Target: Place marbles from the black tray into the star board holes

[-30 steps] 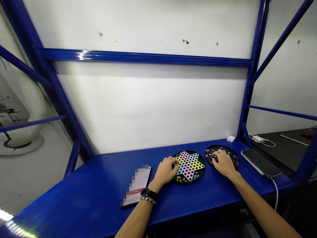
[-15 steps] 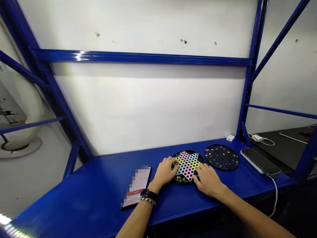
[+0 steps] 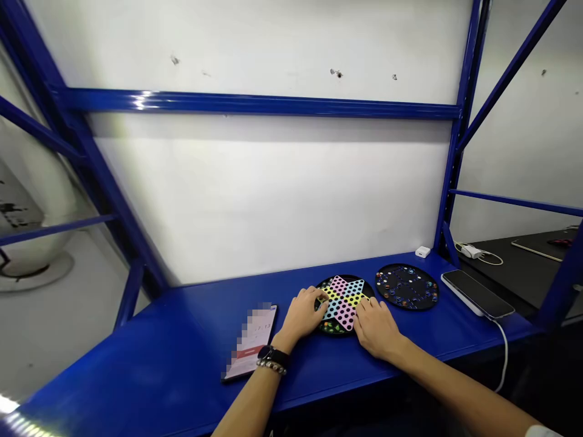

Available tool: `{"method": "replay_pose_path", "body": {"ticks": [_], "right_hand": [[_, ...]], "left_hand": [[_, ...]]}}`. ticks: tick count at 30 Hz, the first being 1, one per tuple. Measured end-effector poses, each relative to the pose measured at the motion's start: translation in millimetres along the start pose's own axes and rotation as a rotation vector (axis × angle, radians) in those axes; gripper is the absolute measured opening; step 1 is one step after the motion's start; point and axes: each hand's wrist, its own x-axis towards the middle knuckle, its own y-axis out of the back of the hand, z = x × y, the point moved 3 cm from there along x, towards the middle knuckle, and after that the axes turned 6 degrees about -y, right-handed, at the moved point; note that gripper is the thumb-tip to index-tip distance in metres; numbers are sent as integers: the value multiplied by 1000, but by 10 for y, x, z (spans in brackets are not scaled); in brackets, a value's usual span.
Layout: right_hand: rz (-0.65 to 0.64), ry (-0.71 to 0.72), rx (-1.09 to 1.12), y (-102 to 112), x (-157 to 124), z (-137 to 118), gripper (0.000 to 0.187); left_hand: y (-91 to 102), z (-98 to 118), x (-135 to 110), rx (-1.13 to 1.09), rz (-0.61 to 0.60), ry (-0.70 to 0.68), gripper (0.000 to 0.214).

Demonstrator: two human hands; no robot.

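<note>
A star-shaped Chinese checkers board (image 3: 337,301) in pink, blue and yellow, dotted with holes, lies over a round black tray (image 3: 344,278). Colourful marbles (image 3: 331,326) show beneath its near left side. At the star's left yellow point, the fingers of my left hand (image 3: 305,313) curl around the edge, thumb toward the middle. My right hand (image 3: 377,329) has its fingers bunched on the lower right edge, by the right yellow point. Both hands' fingertips are partly hidden.
Right of the board sits a second round black tray (image 3: 407,285) with marbles. A phone (image 3: 477,292) on a white power bank, with a cable (image 3: 504,358), lies farther right. Left of my wrist is a lit tablet (image 3: 250,346). A white adapter (image 3: 422,251) stands near the blue frame post (image 3: 449,176).
My right hand has moved slightly left and its fingers have drawn together on the board's edge. The left hand and the board look nearly unmoved; the camera view has shifted a little.
</note>
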Motion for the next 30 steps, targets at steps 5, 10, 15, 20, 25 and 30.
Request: {"method": "replay_pose_path", "body": {"ticks": [5, 10, 15, 20, 25, 30], "right_hand": [[29, -30, 10, -61, -24, 54, 27], [15, 5, -2, -17, -32, 25, 32], [-9, 29, -7, 27, -25, -11, 32], [2, 49, 37, 24, -27, -21, 34], [13, 57, 68, 15, -22, -47, 33], [24, 115, 105, -40, 11, -66, 31]], "left_hand": [[30, 36, 0, -1, -15, 14, 21], [26, 32, 7, 3, -20, 14, 22], [4, 4, 11, -5, -7, 10, 22], [-3, 2, 11, 0, 1, 1, 20], [-5, 14, 10, -7, -5, -6, 20], [-22, -1, 9, -3, -10, -6, 21]]}}
